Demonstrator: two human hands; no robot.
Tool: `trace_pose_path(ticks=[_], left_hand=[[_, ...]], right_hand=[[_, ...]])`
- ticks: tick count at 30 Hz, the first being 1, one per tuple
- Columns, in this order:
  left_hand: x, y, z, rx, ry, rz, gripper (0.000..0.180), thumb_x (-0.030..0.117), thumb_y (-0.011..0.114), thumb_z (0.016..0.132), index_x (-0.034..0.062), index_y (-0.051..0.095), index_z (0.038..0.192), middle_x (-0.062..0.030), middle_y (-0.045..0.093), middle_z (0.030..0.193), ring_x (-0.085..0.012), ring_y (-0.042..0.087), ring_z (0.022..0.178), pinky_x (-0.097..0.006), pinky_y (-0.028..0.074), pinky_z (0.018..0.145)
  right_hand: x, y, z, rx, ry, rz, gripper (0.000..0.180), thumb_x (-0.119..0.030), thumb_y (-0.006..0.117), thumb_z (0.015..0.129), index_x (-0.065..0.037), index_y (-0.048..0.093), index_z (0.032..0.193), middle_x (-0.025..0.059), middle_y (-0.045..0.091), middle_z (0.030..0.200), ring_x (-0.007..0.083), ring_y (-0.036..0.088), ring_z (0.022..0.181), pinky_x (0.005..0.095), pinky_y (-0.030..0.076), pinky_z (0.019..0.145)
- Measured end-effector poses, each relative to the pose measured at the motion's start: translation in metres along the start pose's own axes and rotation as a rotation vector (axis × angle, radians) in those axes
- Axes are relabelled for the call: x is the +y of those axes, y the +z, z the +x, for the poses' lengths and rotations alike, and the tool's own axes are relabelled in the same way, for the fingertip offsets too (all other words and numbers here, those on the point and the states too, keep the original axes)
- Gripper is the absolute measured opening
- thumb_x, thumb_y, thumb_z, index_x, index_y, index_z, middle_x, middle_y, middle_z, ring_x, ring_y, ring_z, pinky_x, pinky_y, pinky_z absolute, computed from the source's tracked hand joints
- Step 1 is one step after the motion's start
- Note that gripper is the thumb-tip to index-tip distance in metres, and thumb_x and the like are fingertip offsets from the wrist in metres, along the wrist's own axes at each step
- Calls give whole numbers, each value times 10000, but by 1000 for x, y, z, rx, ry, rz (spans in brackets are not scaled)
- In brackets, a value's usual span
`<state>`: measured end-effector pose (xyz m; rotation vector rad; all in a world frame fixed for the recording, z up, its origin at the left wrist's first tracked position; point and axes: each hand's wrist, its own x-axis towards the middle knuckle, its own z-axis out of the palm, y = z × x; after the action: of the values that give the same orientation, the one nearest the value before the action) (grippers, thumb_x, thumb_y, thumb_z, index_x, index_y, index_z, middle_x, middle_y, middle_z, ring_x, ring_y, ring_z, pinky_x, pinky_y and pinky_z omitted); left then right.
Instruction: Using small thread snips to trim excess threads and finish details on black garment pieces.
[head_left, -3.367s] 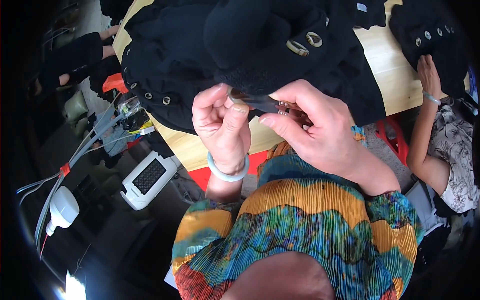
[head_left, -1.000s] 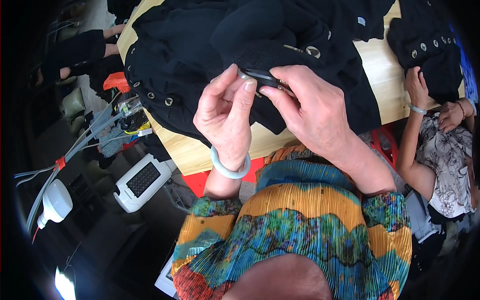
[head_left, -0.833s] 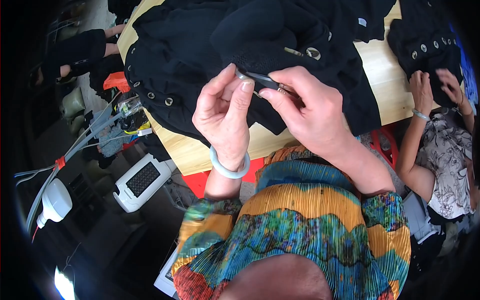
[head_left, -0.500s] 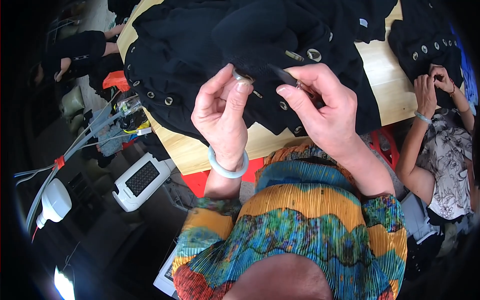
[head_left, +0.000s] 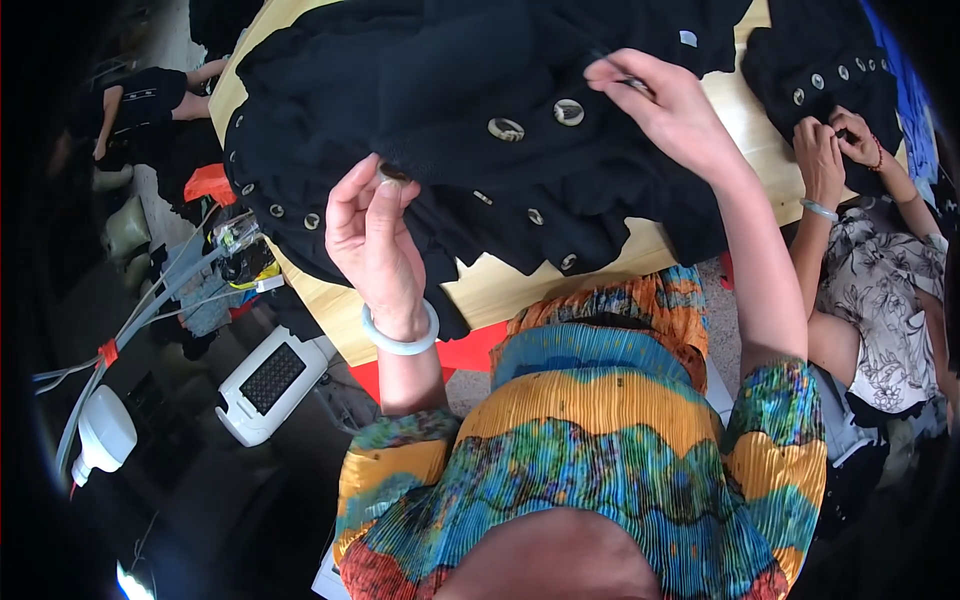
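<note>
Pinching: your left hand is closed at the fingertips on a small round button, thumb and forefinger holding it against the near edge of the black garment.
Right hand: your right hand is stretched to the far right of the garment, its fingers drawn together on a thin dark thing too small to name; you cannot tell whether it is a tool or a fold of cloth.
Garment: it lies heaped on the wooden tabletop, covering most of it, with a row of pale buttons along its left edge and two larger metal-looking ones near the middle.
Wrist: a pale bangle sits on your left wrist.
Far right: another person's hands work on a second black garment with buttons.
Left, below the tabletop: a white device with a dark grid and a bundle of cables.
</note>
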<state>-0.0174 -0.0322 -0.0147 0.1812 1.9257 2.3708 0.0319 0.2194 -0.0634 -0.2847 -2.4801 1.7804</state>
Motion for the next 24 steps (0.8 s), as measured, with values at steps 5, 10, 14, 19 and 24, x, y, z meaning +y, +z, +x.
trace_pose_path(ticks=[5, 10, 14, 19, 24], left_hand=[[0, 0, -1, -4, -27, -3, 217, -32, 531, 772, -20, 539, 988, -63, 591, 798, -104, 576, 700, -220, 494, 675], [-6, -12, 5, 32, -51, -29, 204, -20, 531, 773, -14, 542, 977, -62, 586, 806, -106, 575, 695, -216, 489, 678], [-25, -28, 19, 53, -119, -56, 187, -9, 526, 780, -4, 547, 966, -63, 586, 826, -115, 579, 700, -226, 482, 688], [-48, -36, 33, 83, -269, -77, 161, 20, 532, 792, 10, 550, 952, -44, 574, 808, -110, 563, 708, -227, 475, 675], [-62, -11, 16, 129, -23, 457, 182, 30, 573, 771, 15, 524, 945, 14, 499, 741, -32, 447, 642, -160, 380, 593]], right_hand=[[15, 12, 38, -351, 44, -69, 209, -96, 453, 828, 6, 536, 990, 83, 590, 929, 162, 537, 936, 254, 396, 817], [13, 16, 48, -581, 134, -153, 289, -114, 426, 811, 0, 516, 1061, 89, 563, 1045, 198, 509, 998, 276, 370, 865], [24, -5, 39, -636, 67, -128, 322, -52, 473, 757, 12, 503, 1071, 94, 561, 1043, 199, 510, 990, 264, 359, 874], [22, -3, 24, -536, 66, -264, 203, -92, 556, 752, 12, 526, 924, 109, 573, 850, 201, 539, 804, 279, 402, 744], [3, 8, 12, -278, 128, -53, 163, -92, 563, 764, 14, 520, 880, 23, 496, 698, 72, 415, 659, 218, 363, 613]])
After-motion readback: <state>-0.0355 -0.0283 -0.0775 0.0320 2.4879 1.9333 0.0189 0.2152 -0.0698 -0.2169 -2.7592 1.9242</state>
